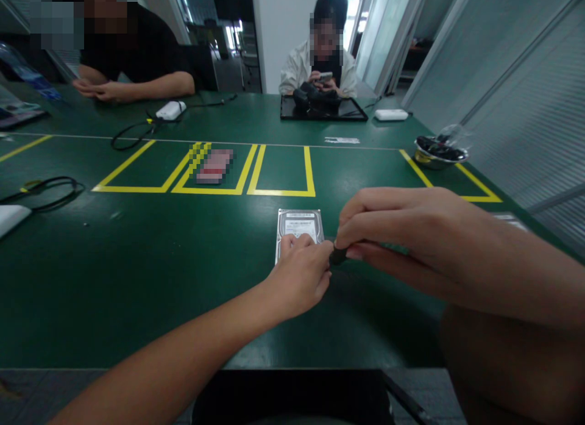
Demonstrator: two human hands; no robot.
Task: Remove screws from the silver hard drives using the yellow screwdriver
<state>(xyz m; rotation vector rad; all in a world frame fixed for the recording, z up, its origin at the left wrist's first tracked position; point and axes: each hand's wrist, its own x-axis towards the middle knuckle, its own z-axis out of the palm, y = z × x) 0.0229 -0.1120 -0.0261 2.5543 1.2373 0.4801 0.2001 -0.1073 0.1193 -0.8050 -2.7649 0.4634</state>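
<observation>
The bare left hand (301, 272) covers the lower part of the silver rectangular hard drive (299, 221), whose white label (298, 226) is too small to read. The small dark object (337, 255) in the bare right hand (411, 236) is mostly hidden, its kind unclear. Pixelation blurs the flat pink-and-red rectangle (216, 166), the left picture edge cuts off a white plastic box (13, 219), and the right hand partly hides a flat silvery piece (512, 220).

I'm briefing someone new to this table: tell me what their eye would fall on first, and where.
Probably the right hand, large at the right of the picture, pinching a small dark piece close beside the left hand. Next, the silvery hard drive near the centre, partly covered by the left hand. Beyond it, yellow tape outlines stand out against the green tabletop.
</observation>
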